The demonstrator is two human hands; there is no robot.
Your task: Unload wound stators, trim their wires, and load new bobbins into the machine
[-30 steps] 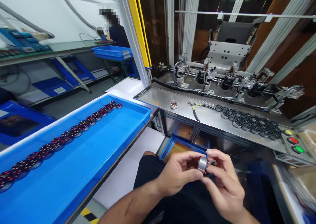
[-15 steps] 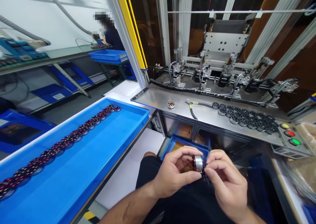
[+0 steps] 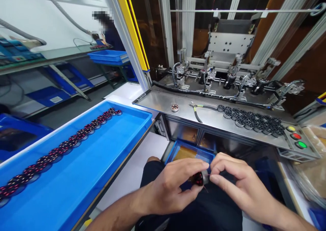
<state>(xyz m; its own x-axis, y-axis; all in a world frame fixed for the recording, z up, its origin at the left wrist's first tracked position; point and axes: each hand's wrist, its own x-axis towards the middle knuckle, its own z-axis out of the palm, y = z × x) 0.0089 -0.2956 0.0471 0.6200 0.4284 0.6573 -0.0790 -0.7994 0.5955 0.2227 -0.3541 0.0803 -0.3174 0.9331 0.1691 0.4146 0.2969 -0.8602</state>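
My left hand (image 3: 173,185) is closed round a wound motor stator (image 3: 199,179), its dark red windings facing left and its silvery rim facing right. Close beside it, my right hand (image 3: 235,181) pinches a thin reddish wire (image 3: 209,175) between thumb and forefinger. Another loose wire end (image 3: 206,189) hangs below the stator. On the metal bench top ahead lies a single wound stator (image 3: 174,107). To its right rest wire cutters (image 3: 196,112) with green-and-black handles, their handles spread apart.
A blue tray (image 3: 107,153) on the left holds a long row of wound stators (image 3: 68,145). Several black unwound stators (image 3: 252,120) crowd the bench's right half, near a button panel (image 3: 296,137). Behind stands a winding machine (image 3: 231,42). A person (image 3: 113,35) sits far left.
My left hand has turned the stator so its windings show more. My right hand has shifted slightly, still pinching at the wire. The whole view has moved a little.
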